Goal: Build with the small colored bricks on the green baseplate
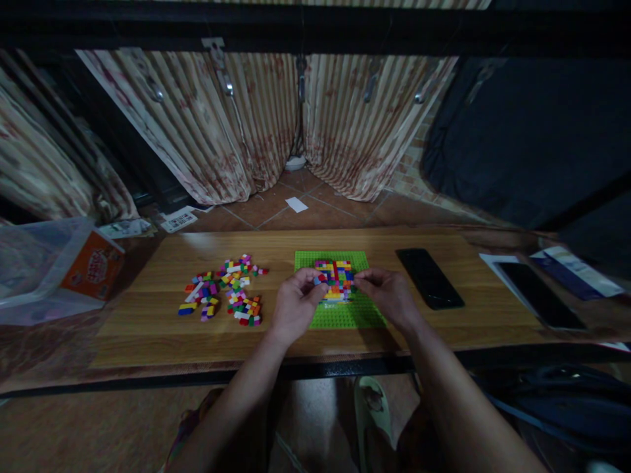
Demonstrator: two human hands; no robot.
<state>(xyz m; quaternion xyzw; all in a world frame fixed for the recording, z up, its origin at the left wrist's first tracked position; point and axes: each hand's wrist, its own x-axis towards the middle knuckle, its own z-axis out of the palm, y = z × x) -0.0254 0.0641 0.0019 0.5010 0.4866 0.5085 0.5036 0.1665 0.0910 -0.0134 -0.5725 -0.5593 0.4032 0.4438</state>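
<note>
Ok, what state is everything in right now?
Green baseplate: lying flat
Brick build: on the baseplate
Left hand: fingertips at build's left edge
Right hand: fingertips at build's right edge
Loose bricks: scattered in clusters
Black phone: flat, screen dark
Rightmost device: flat, screen dark
Plastic tub: contents unclear
Curtains: hanging

A green plate [345, 319] lies on the wooden table [138, 332], bearing a block [339, 276] of many-coloured bricks. The left hand [298, 301] reaches over the plate's left edge, fingertips at the block; whether it grips a brick is too small to tell. The right hand [389, 294] reaches over the plate's right edge, thumb and forefinger pinched together beside the block. Loose bricks [235, 281] lie left of the plate, a bin [37, 279] farther left. Right of the plate lies a phone [430, 278]; beyond the plate hang curtains [207, 125].
</note>
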